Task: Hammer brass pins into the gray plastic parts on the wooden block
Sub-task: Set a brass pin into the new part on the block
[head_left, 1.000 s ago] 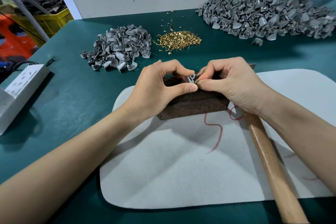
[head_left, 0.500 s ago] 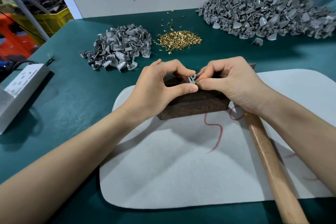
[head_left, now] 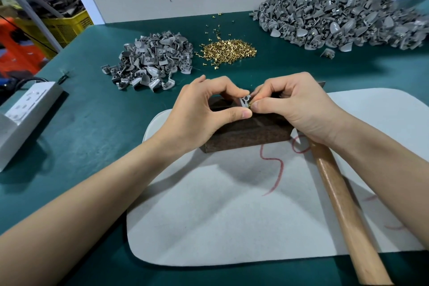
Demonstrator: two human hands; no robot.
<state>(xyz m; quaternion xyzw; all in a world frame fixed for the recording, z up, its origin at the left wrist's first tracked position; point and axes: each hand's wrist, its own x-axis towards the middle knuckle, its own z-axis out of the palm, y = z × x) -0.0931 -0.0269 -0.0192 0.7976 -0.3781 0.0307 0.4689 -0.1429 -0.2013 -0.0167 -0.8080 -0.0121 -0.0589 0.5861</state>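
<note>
A dark wooden block [head_left: 248, 133] lies on a white felt mat [head_left: 232, 216]. Over the block, my left hand [head_left: 204, 111] pinches a small gray plastic part [head_left: 244, 101] between thumb and forefinger. My right hand [head_left: 292, 109] pinches a brass pin [head_left: 250, 105] against the part's right side; the pin is mostly hidden by my fingertips. A wooden-handled hammer [head_left: 343, 211] lies on the mat under my right wrist, its head hidden behind the hand.
On the green table, a small heap of gray parts [head_left: 151, 65] lies back left, a heap of brass pins [head_left: 228, 50] back centre, a large heap of gray parts [head_left: 343, 14] back right. A white power strip [head_left: 25, 114] sits at the left edge.
</note>
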